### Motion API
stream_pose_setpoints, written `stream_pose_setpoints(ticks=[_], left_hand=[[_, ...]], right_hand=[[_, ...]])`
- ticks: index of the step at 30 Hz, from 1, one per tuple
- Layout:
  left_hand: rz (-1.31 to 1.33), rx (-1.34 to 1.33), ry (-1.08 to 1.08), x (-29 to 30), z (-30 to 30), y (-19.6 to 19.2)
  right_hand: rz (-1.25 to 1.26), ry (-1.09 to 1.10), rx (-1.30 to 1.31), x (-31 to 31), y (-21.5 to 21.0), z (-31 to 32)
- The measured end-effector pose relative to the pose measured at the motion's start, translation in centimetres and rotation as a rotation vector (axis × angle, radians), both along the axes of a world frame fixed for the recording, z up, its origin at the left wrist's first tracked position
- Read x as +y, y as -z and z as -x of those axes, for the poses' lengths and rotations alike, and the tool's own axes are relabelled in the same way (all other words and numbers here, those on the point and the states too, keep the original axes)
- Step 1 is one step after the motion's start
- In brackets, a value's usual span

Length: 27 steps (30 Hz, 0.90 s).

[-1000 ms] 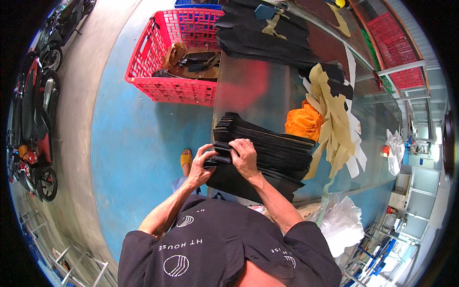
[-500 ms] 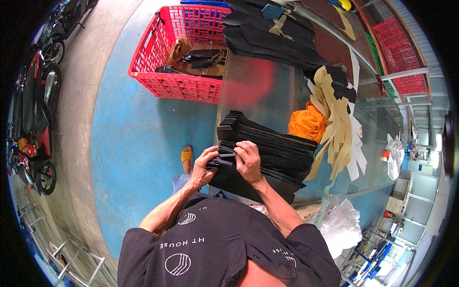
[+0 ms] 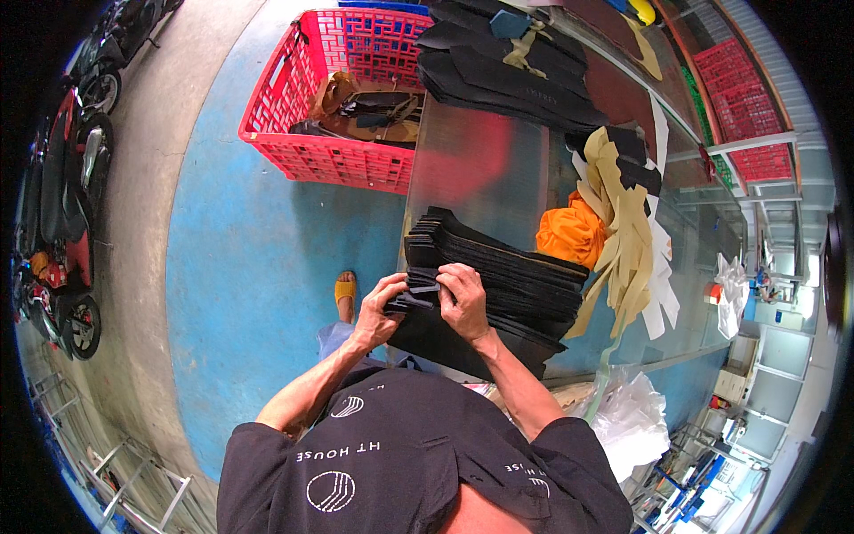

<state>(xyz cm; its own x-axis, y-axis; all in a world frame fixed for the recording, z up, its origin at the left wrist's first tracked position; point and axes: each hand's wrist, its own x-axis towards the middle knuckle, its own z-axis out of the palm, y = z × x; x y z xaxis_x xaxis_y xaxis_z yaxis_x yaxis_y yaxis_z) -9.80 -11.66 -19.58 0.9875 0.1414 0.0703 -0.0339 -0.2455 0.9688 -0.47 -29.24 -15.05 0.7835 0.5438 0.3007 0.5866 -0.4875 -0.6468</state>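
Stacked sheets [image 3: 507,278] are showing black — bundled cloth [image 3: 567,235], orange.
The crate [image 3: 329,144] is showing red latticework — the floor [image 3: 240,267], blue.

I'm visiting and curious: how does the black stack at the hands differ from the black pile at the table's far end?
The near stack is fanned, showing many edges; the far pile shows broad faces. The left hand and right hand are at the near stack; the far pile instead carries a blue piece and tan scrap. Both are black, layered and on the table.
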Motion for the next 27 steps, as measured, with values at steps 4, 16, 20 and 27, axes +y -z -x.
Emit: stream_pose_setpoints(ticks=[4, 16, 20, 27], left_hand=[[0.031, -0.011, 0.005, 0.0, 0.0, 0.1], [0.046, 0.002, 0.010, 0.1, 0.0, 0.1], [0.037, 0.014, 0.009, 0.1, 0.0, -0.3], [0.032, 0.012, -0.006, 0.0, 0.2, 0.2]], right_hand=[[-0.014, 0.038, -0.081, 0.2, -0.4, 0.5], [0.013, 0.063, -0.134, 0.0, 0.0, 1.2], [0.034, 0.086, -0.148, 0.2, -0.1, 1.4], [0.003, 0.044, -0.092, 0.1, -0.1, 0.8]])
